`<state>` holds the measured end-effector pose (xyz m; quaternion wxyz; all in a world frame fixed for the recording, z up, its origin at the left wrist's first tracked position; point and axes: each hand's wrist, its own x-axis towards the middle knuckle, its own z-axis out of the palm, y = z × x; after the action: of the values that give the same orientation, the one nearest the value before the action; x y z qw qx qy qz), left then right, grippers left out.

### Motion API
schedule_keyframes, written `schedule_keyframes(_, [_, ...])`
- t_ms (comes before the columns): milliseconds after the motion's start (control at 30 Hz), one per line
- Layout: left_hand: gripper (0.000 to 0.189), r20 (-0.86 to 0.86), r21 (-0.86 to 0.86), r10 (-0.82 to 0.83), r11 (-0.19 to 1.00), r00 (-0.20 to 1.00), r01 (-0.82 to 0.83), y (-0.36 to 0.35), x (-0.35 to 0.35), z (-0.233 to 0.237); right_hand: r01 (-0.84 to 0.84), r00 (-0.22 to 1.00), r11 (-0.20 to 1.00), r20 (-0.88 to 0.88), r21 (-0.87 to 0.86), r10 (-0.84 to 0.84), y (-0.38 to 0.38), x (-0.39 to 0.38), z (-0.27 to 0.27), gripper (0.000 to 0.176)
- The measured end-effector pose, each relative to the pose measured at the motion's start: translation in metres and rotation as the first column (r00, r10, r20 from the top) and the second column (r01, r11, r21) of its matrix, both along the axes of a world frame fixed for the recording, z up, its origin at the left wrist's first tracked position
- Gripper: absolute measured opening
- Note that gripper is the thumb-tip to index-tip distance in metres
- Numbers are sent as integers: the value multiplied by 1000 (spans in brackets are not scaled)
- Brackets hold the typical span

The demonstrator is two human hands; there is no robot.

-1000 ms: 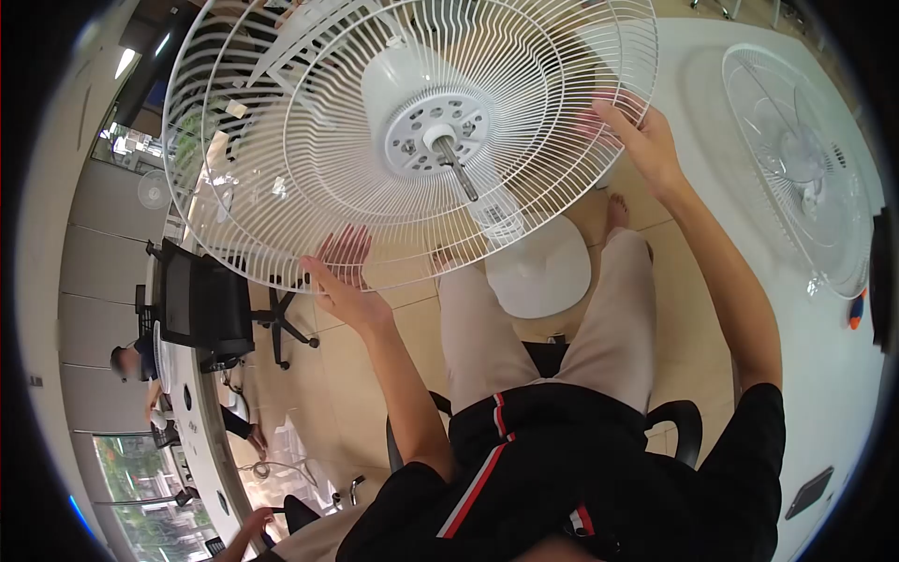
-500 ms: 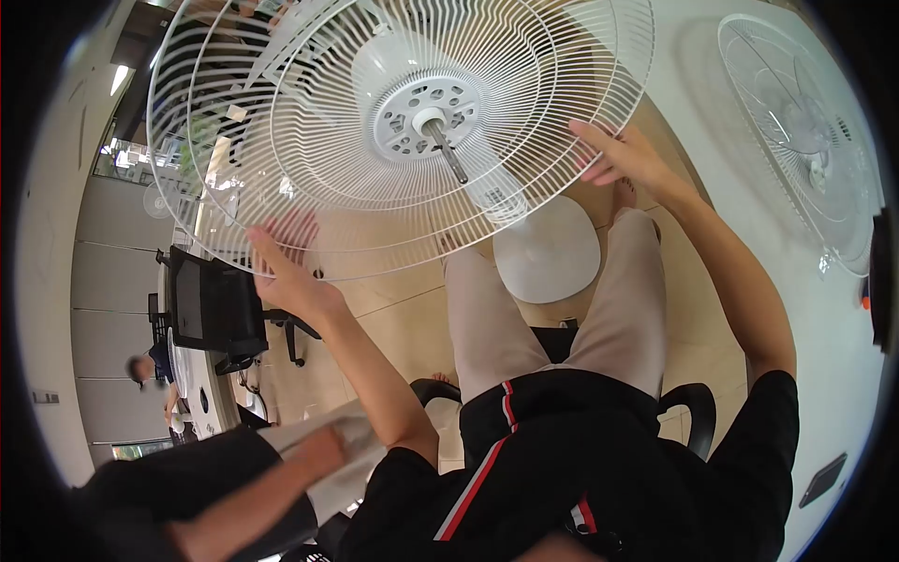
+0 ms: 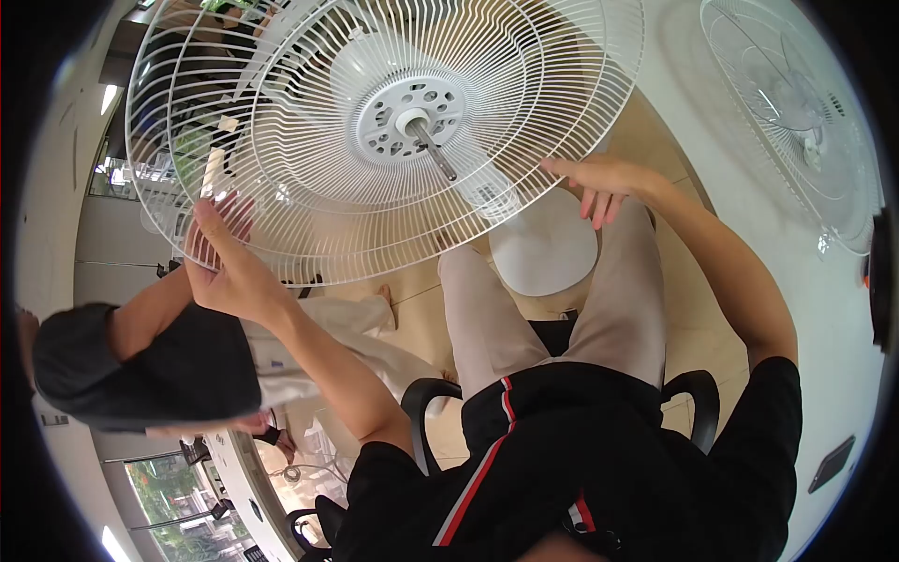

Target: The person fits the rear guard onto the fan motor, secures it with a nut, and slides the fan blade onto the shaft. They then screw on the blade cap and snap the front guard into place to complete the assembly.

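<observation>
A white wire fan guard [image 3: 309,215] hangs over the motor head of a standing fan, whose metal shaft [image 3: 435,152] pokes through the guard's centre. My left hand [image 3: 229,267] grips the guard's lower left rim, thumb in front and fingers behind the wires. At the guard's lower right edge is my right hand [image 3: 599,183], fingers apart, with its fingertips beside the rim; whether they touch it is unclear. The fan's white base [image 3: 545,248] stands on the floor between my legs.
On the white table [image 3: 740,253] at the right lie another fan guard [image 3: 787,103] with a clear blade and a phone [image 3: 832,464]. A person in a dark top [image 3: 159,375] is close by at the left. A chair armrest [image 3: 426,421] is beside me.
The guard has shifted slightly left with my left hand. My right hand has moved lower and its fingers have come off the rim. The person at the left has moved further into view.
</observation>
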<state>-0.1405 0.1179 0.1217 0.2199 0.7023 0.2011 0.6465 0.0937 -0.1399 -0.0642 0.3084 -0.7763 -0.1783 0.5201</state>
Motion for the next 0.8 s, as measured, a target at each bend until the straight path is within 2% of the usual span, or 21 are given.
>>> schedule_keyframes(100, [33,-22,21,31,999,999,-30,-4,4,10,-143,990,990,14,17,143,-4,1,4,111])
schedule_keyframes(133, [32,-20,84,37,996,999,-35,-3,5,14,-200,980,979,26,31,199,-6,1,8,108])
schedule_keyframes(233, [30,-30,241,30,970,999,-22,0,10,24,-185,982,980,49,73,182,-19,12,19,100])
schedule_keyframes(333, [26,-71,296,-19,954,997,39,-9,16,40,7,999,992,50,122,-13,-23,29,21,91])
schedule_keyframes(433, [23,-108,345,-74,932,991,107,-8,23,54,134,972,907,126,400,-199,-26,34,19,82])
schedule_keyframes(467, [22,-112,359,-73,927,991,109,-12,25,59,205,952,860,111,468,-287,-27,24,28,73])
schedule_keyframes(567, [22,-105,513,80,859,991,-15,-17,30,66,248,937,832,95,496,-335,-23,19,27,68])
schedule_keyframes(600, [27,-41,503,-49,862,998,63,-16,34,61,239,937,844,116,481,-331,-23,18,29,65])
schedule_keyframes(633, [29,1,674,23,738,1000,-18,-13,32,63,237,943,848,97,475,-318,-22,18,26,64])
schedule_keyframes(700, [35,132,910,126,377,983,-170,-6,25,70,232,954,851,61,472,-295,-19,21,20,62])
schedule_keyframes(733, [37,137,934,46,326,989,-145,-9,19,65,243,951,856,63,456,-303,-18,19,20,61])
schedule_keyframes(800, [36,79,927,-56,371,995,-53,-24,12,34,268,944,865,66,425,-324,-16,13,22,59])
